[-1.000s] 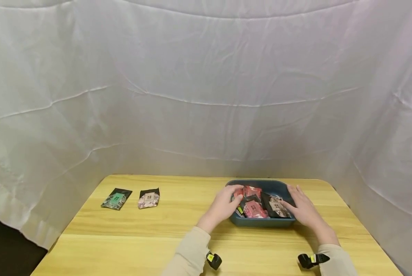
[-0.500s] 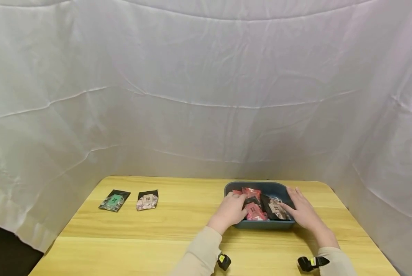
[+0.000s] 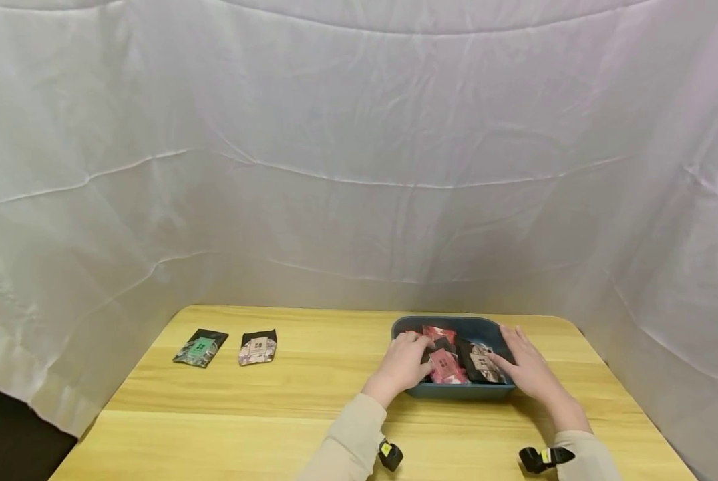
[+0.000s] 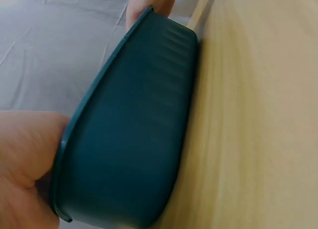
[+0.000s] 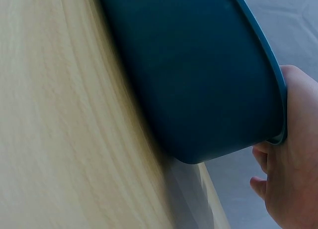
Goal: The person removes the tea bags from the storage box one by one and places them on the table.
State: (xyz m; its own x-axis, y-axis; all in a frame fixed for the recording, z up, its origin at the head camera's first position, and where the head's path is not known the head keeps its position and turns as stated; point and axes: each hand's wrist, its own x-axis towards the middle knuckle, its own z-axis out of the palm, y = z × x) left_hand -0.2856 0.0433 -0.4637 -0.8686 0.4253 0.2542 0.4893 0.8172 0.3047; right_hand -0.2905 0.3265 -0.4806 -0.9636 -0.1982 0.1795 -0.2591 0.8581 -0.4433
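A dark blue-green plastic bin (image 3: 461,391) stands on the table, holding several small foil packets. My left hand (image 3: 402,364) reaches over its left end, fingers down among the packets; the fingertips are hidden, so any grasp cannot be made out. A pink-labelled packet (image 3: 445,366) lies just right of the left thumb. Behind it shows a red packet (image 3: 439,333). My right hand (image 3: 529,364) straddles the right rim, thumb inside near a black packet with a beige label (image 3: 483,364), other fingers outside. The right wrist view shows the right hand (image 5: 298,144) against the bin's rim.
On the table's left lie a black packet with a green label (image 3: 200,348) and another with a pale label (image 3: 258,347). The wooden table (image 3: 226,427) ends at a grey-white curtain (image 3: 346,234) behind and at both sides.
My left hand has moved right and down from the bin's left rim into the packets. The pink-labelled packet has shifted slightly. My right hand stays at the right rim.
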